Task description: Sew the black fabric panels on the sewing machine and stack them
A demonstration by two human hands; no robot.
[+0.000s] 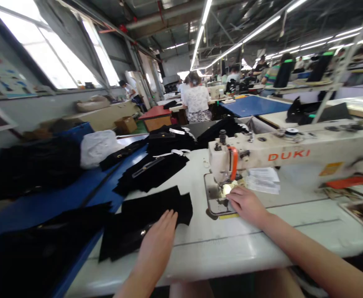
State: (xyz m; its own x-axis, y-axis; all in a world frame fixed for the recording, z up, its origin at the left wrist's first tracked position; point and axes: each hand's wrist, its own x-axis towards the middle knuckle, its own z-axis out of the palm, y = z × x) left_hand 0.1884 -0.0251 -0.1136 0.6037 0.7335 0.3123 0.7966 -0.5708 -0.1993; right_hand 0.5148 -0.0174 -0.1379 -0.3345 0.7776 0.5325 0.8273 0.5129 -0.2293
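My left hand (159, 234) lies with fingers stretched flat on a black fabric piece (153, 203), which has a small shiny metal fitting. This cloth rests on the pale sewing table, left of the white sewing machine (262, 153) lettered DUKI. My right hand (246, 205) is at the machine's needle area, palm down. Its fingers are bent and pressed together by the metal needle plate (215, 207), close to the lit presser foot. Whatever is under those fingertips is hidden or too small to name.
Stacked black fabric pieces (152, 171) lie behind the left hand. More black cloth (44, 248) covers the blue table at left, near a white plastic bag (97, 147). Printed white labels (263, 180) sit under the machine arm. A person (196, 99) sits ahead, facing away.
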